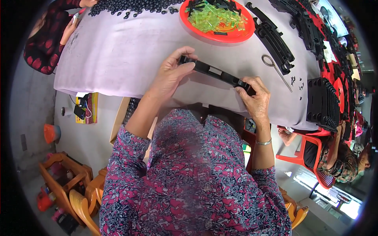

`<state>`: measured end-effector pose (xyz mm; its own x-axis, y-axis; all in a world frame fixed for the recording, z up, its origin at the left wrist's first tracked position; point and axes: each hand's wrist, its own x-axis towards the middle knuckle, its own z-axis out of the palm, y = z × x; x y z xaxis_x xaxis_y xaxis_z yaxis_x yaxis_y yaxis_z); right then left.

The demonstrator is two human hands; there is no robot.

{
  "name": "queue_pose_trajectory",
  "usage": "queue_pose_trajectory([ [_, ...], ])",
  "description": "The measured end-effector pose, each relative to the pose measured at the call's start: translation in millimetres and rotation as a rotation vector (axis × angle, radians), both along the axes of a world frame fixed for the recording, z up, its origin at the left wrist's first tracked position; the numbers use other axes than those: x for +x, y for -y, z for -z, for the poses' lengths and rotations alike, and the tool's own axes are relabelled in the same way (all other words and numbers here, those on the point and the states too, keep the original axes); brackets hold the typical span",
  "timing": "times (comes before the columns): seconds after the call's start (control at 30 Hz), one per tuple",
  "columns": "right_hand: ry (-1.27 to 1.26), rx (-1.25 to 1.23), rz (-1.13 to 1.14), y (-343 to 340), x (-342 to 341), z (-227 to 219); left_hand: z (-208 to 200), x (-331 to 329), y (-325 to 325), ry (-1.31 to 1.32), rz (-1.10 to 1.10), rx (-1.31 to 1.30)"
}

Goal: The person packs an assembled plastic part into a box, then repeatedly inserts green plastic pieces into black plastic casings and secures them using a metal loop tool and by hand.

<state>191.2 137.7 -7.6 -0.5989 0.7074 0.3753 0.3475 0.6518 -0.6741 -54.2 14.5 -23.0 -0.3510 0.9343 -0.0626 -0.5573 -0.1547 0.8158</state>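
A long black plastic bar-shaped part (pixel 214 71) spans the space between my hands, above the near part of the table. My left hand (pixel 173 72) grips its left end, thumb along the near side and fingers behind. At the other end, my right hand (pixel 255 96) is closed round the part with the thumb underneath. The part tilts down toward the right and has a pale rectangular patch or opening in its middle. Ahead of it sits a red round tray (pixel 220 38) with yellow-green translucent pieces (pixel 214 17) and small black pieces.
A metal rod with a loop handle (pixel 277 74) lies right of my hands, beside tiny black bits (pixel 297 83). Long black parts (pixel 273 45) and a stack of black parts (pixel 323 100) are farther right. Black beads (pixel 132 6) cover the far left, near another person's hand (pixel 70 29).
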Motion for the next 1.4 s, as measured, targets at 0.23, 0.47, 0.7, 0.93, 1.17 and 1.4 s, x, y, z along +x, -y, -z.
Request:
queue_pose_trajectory([
  [0.23,-0.034,-0.013,0.021,-2,-1,4,3,6,1,-0.379,-0.092,-0.157],
  [0.47,-0.035,-0.013,0.029,-3,-2,5,7,5,0,-0.82,-0.128,-0.007],
  [0.7,-0.043,-0.026,0.051,-3,-3,5,1,6,2,-0.999,-0.102,-0.094],
  [0.93,-0.029,-0.025,0.07,-3,-1,6,10,6,1,-1.287,-0.205,-0.039],
  [1.17,-0.052,-0.043,0.119,-6,3,12,13,12,0,-1.4,-0.215,-0.041],
  [1.4,-0.178,-0.116,0.044,-28,-3,-4,12,13,-4,-1.424,-0.23,-0.018],
])
